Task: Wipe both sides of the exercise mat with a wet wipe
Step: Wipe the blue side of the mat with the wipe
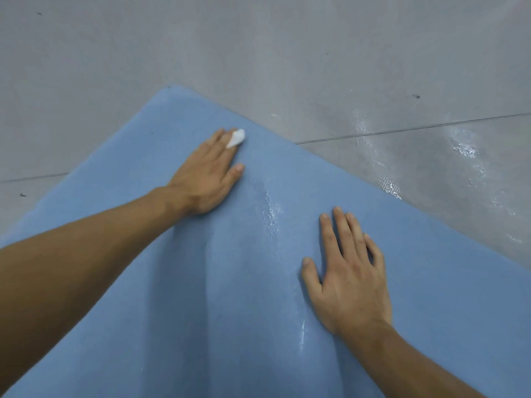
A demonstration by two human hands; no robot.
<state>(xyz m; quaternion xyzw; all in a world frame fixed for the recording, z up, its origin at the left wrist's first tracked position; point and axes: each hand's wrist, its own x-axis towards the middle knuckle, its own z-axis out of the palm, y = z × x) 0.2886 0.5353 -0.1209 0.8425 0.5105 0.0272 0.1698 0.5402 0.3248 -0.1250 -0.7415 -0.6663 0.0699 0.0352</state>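
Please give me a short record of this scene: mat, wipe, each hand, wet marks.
mat: blue, on grey floor
wipe: white, near mat's far corner
left hand: fingers straight, presses wipe on mat
right hand: flat on mat, holds nothing
wet marks: streaks on mat between hands; patches on floor, right

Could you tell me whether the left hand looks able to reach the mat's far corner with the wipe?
Probably yes: the left hand presses the wipe on the mat just short of the far corner, with only bare mat between them.
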